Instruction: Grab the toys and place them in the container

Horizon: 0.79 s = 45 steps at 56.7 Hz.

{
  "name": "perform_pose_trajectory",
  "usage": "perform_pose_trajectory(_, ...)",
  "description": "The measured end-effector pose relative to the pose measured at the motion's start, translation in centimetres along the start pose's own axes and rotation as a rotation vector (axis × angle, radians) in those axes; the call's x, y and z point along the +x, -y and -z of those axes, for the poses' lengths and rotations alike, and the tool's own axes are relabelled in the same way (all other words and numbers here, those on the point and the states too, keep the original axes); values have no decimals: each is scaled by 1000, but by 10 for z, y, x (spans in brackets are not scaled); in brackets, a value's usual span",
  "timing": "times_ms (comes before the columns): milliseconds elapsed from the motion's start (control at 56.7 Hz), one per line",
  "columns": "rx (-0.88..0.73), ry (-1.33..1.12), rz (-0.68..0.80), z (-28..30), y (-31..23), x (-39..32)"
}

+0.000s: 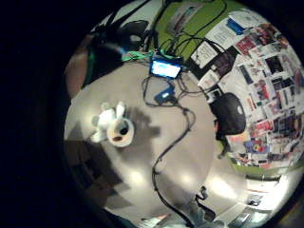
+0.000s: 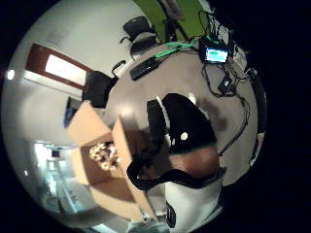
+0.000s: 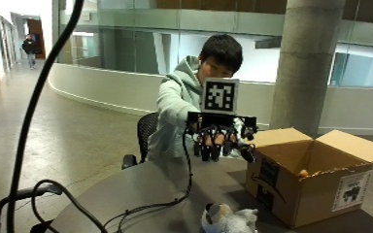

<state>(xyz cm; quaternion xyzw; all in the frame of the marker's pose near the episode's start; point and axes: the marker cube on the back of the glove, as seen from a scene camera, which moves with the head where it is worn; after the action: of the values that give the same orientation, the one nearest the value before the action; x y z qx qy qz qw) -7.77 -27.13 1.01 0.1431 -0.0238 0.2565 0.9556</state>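
A white plush toy [image 3: 228, 219] lies on the round grey table [image 3: 141, 194] just beside the open cardboard box [image 3: 315, 179] — its side labels too small to read — while the gloved right hand [image 3: 219, 138] hovers above the table, fingers hanging relaxed, empty.

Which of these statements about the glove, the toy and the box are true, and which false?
1. The cardboard box stands with its flaps open. True.
2. The gloved right hand grips the plush toy. False: it hangs above the table, fingers pointing down, holding nothing.
3. The plush toy lies on the table beside the box. True.
4. The box holds nothing. False: something light-coloured lies inside.
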Motion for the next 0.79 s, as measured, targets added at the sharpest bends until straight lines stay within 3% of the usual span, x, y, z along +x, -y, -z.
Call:
perform_pose_trajectory(159, -83, 7, -141, -30, 1, -11)
perform_pose_trajectory(494, -182, 93, -162, -77, 5, -12)
perform_pose_trajectory(793, -161, 58, -97, -117, 0, -17)
